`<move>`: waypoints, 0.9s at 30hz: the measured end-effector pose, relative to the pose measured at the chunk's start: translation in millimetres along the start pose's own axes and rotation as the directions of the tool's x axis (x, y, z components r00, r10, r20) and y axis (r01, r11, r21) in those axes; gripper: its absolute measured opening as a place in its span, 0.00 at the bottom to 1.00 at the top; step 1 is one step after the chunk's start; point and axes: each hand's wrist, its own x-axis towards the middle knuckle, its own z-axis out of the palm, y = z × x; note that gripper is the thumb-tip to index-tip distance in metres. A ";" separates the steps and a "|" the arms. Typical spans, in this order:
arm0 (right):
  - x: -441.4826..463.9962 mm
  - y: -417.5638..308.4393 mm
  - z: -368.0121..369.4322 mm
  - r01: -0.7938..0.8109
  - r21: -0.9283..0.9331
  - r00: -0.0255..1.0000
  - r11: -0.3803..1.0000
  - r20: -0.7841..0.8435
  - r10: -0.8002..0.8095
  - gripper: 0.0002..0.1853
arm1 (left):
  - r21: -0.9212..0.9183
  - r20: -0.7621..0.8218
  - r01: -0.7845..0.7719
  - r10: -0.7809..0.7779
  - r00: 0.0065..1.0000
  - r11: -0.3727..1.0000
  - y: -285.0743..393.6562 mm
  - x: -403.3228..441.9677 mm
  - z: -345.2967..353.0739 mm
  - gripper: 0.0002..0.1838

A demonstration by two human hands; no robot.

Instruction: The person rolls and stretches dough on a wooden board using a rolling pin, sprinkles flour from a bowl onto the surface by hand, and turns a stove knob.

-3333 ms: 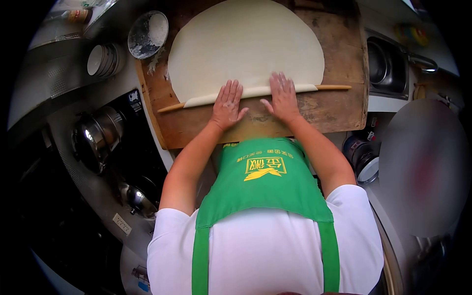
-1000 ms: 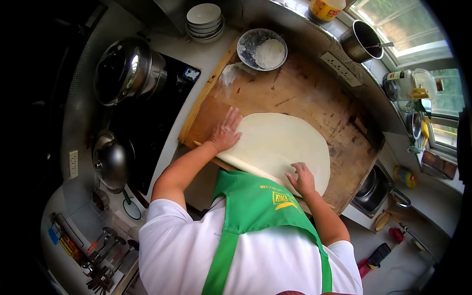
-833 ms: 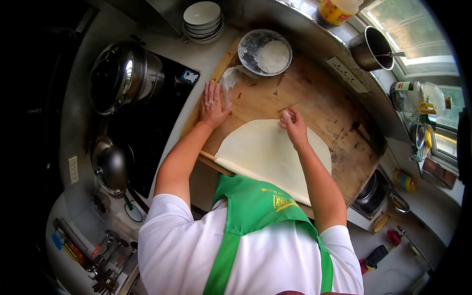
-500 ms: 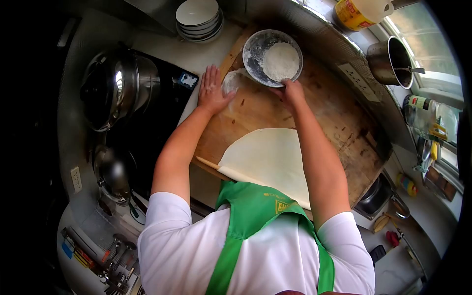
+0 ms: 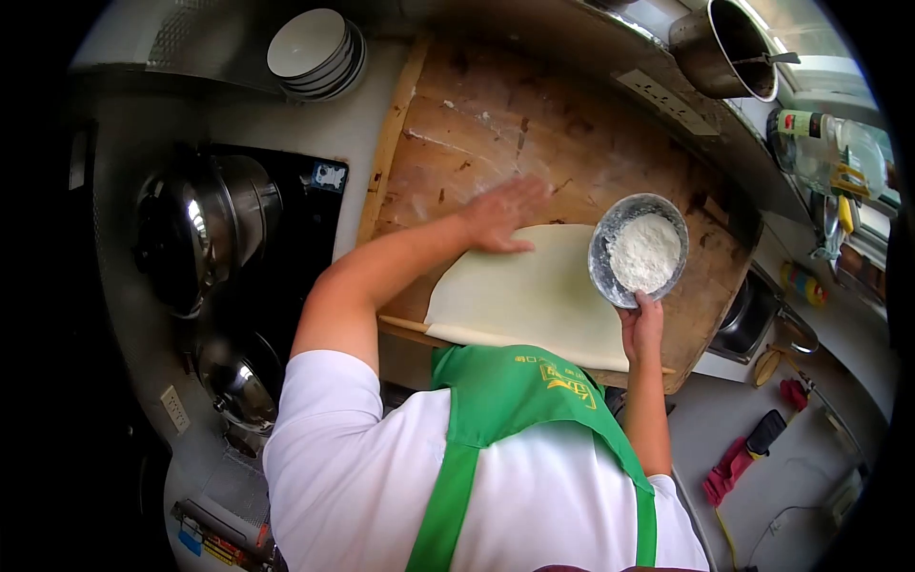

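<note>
My right hand (image 5: 642,329) grips the near rim of a metal bowl (image 5: 599,262) and holds it over the right part of the dough sheet. White flour (image 5: 645,253) lies in the bowl. With its fingers spread and slightly blurred, my left hand (image 5: 505,214) is over the board at the far left edge of the dough, holding nothing. The pale dough sheet (image 5: 524,286) lies flat on the wooden board (image 5: 457,133), its near edge rolled around a thin rolling pin (image 5: 404,324). Flour streaks mark the board beyond my left hand.
Stacked bowls (image 5: 310,48) stand at the back left. A lidded steel pot (image 5: 210,224) and another lidded pan (image 5: 238,381) are at the left on the black stove (image 5: 310,229). To the right is a sink (image 5: 748,319); a metal pot (image 5: 720,52) stands on the windowsill.
The flour bowl has moved from the back left of the board to the right, in my right hand. My left hand has swept rightward from the board's left edge toward the dough.
</note>
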 end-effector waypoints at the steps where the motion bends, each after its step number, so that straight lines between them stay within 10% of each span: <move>1: -8.1 -6.3 -7.2 0.019 0.017 0.999 1.000 -0.027 -0.019 0.23 | -0.085 0.024 -0.032 0.034 0.999 0.996 34.6 15.5 2.2 0.59; 3: -14.5 -10.8 -24.9 0.056 0.015 0.997 0.998 -0.046 -0.055 0.24 | -0.175 0.069 -0.083 0.097 0.993 0.981 55.2 29.1 -16.3 0.59; 10: -15.7 12.6 -42.7 0.014 0.115 0.998 0.993 -0.054 -0.008 0.20 | 0.355 -0.208 0.457 -0.408 0.889 0.816 -89.3 -2.0 -105.6 0.58; 12: -17.3 18.5 -36.7 0.008 0.150 0.999 0.989 -0.053 0.000 0.20 | 0.168 -0.328 0.739 -0.670 0.666 0.652 -120.3 3.5 -112.5 0.57; 15: -15.5 24.0 -33.2 -0.018 0.165 0.997 0.986 -0.066 0.030 0.20 | 0.288 -0.459 0.718 -0.566 0.685 0.634 -134.5 31.0 -91.6 0.56; 19: -27.1 29.8 -44.8 -0.008 0.195 0.992 0.981 -0.120 0.032 0.21 | 0.276 -0.007 0.262 -0.270 0.963 0.925 -34.3 88.8 -65.8 0.57; 23: -38.0 16.5 -31.1 0.058 0.210 0.987 0.976 -0.158 -0.024 0.22 | -0.234 0.092 -0.206 0.233 0.968 0.950 77.6 97.8 21.1 0.57; 27: -37.3 19.2 -33.8 0.087 0.217 0.985 0.972 -0.162 -0.052 0.22 | -0.021 -0.114 0.011 -0.013 0.993 1.000 22.2 48.8 -37.8 0.56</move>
